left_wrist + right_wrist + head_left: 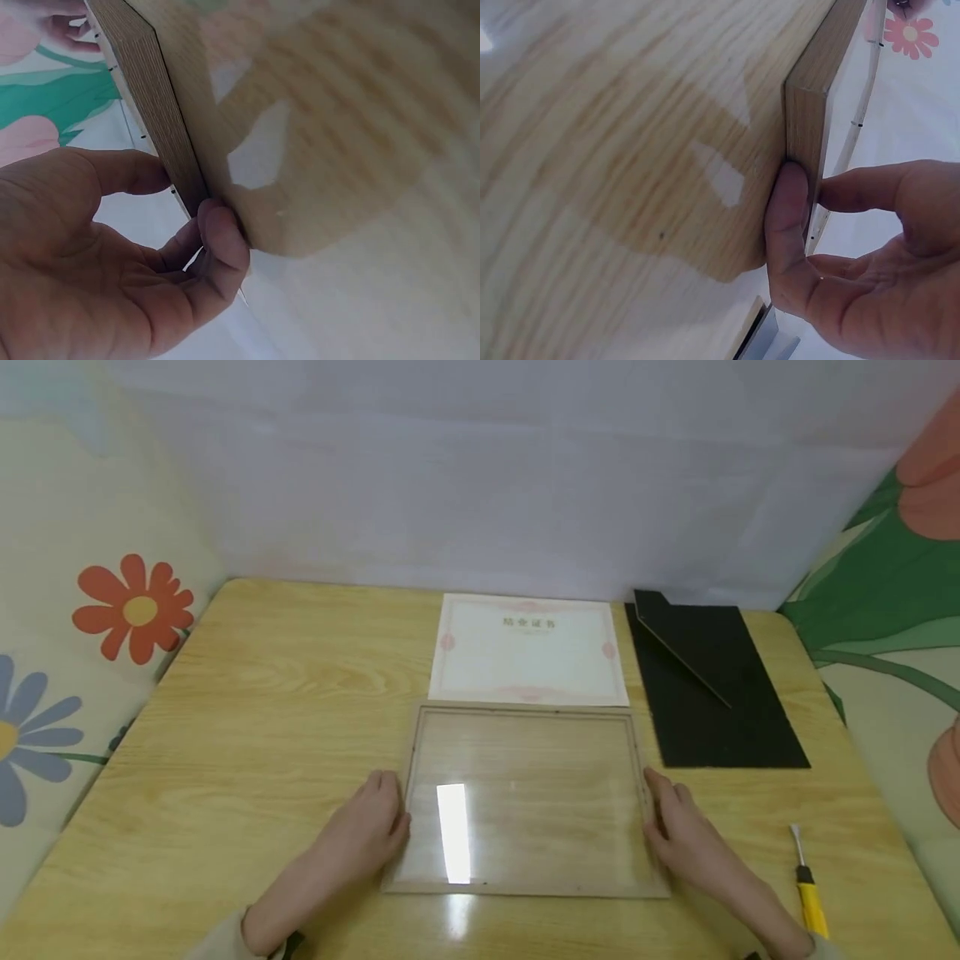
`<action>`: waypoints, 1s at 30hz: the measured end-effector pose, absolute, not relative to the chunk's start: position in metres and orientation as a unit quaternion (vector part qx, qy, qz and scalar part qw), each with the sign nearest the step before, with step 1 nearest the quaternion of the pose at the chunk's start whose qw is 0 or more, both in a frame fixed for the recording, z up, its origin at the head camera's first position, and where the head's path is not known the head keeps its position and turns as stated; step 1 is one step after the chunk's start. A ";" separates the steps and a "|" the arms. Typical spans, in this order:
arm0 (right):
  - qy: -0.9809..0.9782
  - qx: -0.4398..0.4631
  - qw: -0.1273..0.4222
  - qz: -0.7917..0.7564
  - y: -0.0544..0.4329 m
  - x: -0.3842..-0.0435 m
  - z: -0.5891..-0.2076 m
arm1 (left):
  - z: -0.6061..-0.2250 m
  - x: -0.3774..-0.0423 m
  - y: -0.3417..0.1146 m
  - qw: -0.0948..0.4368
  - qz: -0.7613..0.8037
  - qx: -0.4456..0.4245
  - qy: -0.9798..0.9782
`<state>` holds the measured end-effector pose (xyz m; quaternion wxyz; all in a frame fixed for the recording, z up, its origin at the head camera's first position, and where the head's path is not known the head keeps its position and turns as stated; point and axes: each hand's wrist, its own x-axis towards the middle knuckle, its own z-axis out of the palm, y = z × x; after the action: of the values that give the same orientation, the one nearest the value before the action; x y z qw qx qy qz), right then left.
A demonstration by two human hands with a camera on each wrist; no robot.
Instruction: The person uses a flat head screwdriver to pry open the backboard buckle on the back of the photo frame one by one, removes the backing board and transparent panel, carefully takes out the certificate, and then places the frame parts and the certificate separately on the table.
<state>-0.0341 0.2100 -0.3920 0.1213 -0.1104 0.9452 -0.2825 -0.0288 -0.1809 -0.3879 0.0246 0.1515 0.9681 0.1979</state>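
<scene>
A light wooden picture frame (525, 889) lies face down in front of me, its back uncovered. Through the clear pane (540, 802) inside it the table's wood grain shows, with a bright reflection on the left. My left hand (367, 822) grips the frame's left side, thumb and fingers on opposite faces of the wooden edge (161, 97) in the left wrist view. On the opposite side, my right hand (686, 831) pinches the frame's right edge (808, 124) in the same way. Small dark tabs dot the inner rim.
Behind the frame lies a white certificate (525, 660) with pink borders. A black backing board (727, 735) with a folding stand leg (678, 656) is at the back right. Nearer, on the right, lies a yellow-handled screwdriver (810, 902). A white cloth (480, 485) hangs behind the table.
</scene>
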 end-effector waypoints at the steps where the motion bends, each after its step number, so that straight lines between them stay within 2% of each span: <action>1: 0.946 -0.112 0.120 -0.281 0.210 -0.035 -0.392 | -0.388 -0.028 -0.180 0.023 0.202 0.145 0.968; 5: 0.947 -0.109 0.116 -0.280 0.210 -0.035 -0.392 | -0.387 -0.027 -0.181 0.030 0.247 0.127 0.960; 12: 0.946 -0.102 0.121 -0.282 0.211 -0.034 -0.393 | -0.384 -0.029 -0.191 0.110 0.401 0.104 0.903; 30: 0.944 -0.119 0.132 -0.277 0.211 -0.035 -0.392 | -0.393 -0.032 -0.213 0.246 0.605 0.022 0.757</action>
<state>-0.0354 0.2114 -0.3916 0.1323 -0.1193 0.9441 -0.2772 -0.0315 -0.2129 -0.3926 0.2460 0.0218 0.7566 0.6054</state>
